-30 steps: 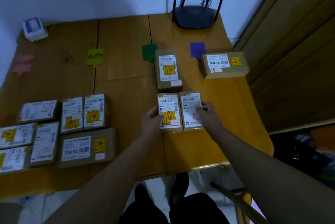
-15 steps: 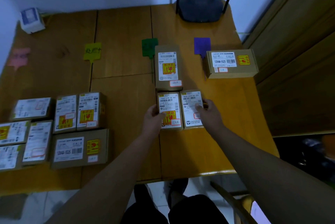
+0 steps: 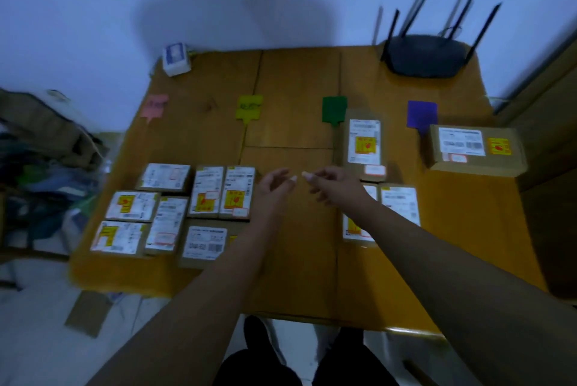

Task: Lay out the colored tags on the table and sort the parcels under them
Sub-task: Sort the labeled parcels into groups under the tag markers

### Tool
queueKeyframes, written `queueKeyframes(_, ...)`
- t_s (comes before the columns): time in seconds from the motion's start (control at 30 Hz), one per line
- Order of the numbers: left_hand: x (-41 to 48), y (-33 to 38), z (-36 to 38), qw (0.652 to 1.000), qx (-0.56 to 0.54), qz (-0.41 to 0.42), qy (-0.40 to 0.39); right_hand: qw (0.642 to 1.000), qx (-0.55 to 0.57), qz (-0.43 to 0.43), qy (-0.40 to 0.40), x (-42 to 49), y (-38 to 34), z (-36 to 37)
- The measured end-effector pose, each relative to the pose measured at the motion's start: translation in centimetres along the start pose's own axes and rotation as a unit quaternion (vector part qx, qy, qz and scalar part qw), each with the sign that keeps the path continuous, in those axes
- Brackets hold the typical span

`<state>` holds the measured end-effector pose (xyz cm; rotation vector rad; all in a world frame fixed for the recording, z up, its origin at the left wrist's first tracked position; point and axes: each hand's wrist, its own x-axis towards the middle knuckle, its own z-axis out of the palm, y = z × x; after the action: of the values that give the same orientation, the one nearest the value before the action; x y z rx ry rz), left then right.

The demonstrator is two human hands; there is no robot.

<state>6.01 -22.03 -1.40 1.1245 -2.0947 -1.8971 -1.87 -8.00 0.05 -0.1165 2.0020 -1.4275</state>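
Note:
Four tags lie in a row on the wooden table (image 3: 299, 260): pink (image 3: 153, 105), yellow (image 3: 249, 107), green (image 3: 334, 110) and purple (image 3: 422, 115). One parcel (image 3: 363, 143) lies below the green tag, with two more (image 3: 398, 207) side by side in front of it. A wider parcel (image 3: 474, 149) sits right of the purple tag. Several unsorted parcels (image 3: 175, 207) are grouped at the left. My left hand (image 3: 274, 187) and my right hand (image 3: 331, 184) hover empty over the table's middle, fingers apart, fingertips nearly meeting.
A black router (image 3: 427, 54) with antennas stands at the back right. A small white box (image 3: 175, 58) sits at the back left corner. Clutter and bags (image 3: 46, 151) lie on the floor left of the table. A wooden door (image 3: 549, 135) is at the right.
Both hands have let go of the two parcels below the green tag and moved left toward the table's middle. The camera view has swung to the left.

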Motion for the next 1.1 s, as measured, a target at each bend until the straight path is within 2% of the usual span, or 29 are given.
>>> queueKeyframes(0.17,1.8,-0.4,-8.5,0.999,-0.031,-0.009,0.027,0.999,-0.024,-0.007,-0.042,1.8,-2.8,7.8)
queueKeyframes(0.27,3.9,-1.9,-13.6,0.999,-0.028,-0.029,0.033,0.997,-0.065,-0.01,-0.034,3.3,-3.3,12.3)
queueKeyframes(0.4,7.4,-4.4,-18.7,0.991,0.094,-0.066,0.062,0.993,-0.101,0.053,-0.003,5.7,-2.9,17.1)
queueKeyframes(0.5,9.9,-5.6,-21.5,0.985,0.158,-0.06,0.021,0.987,-0.106,0.119,0.03,6.7,-2.3,19.8)
queueKeyframes(0.63,12.4,-5.9,-23.4,0.973,0.219,-0.043,-0.056,0.971,-0.147,0.174,0.077,7.5,-1.3,22.1)
queueKeyframes(0.73,13.1,-5.6,-23.8,0.969,0.22,-0.032,-0.109,0.968,-0.12,0.199,0.097,7.7,-0.8,22.8)
queueKeyframes(0.93,14.8,-6.0,-23.9,0.955,0.261,-0.066,-0.125,0.965,-0.107,0.202,0.128,8.3,-0.2,23.3)
queueKeyframes(1.03,15.1,-6.0,-23.7,0.945,0.303,-0.03,-0.123,0.964,-0.11,0.203,0.131,8.6,0.3,23.3)
queueKeyframes(1.1,15.4,-6.3,-23.5,0.948,0.291,-0.031,-0.122,0.961,-0.115,0.209,0.142,8.7,0.5,23.2)
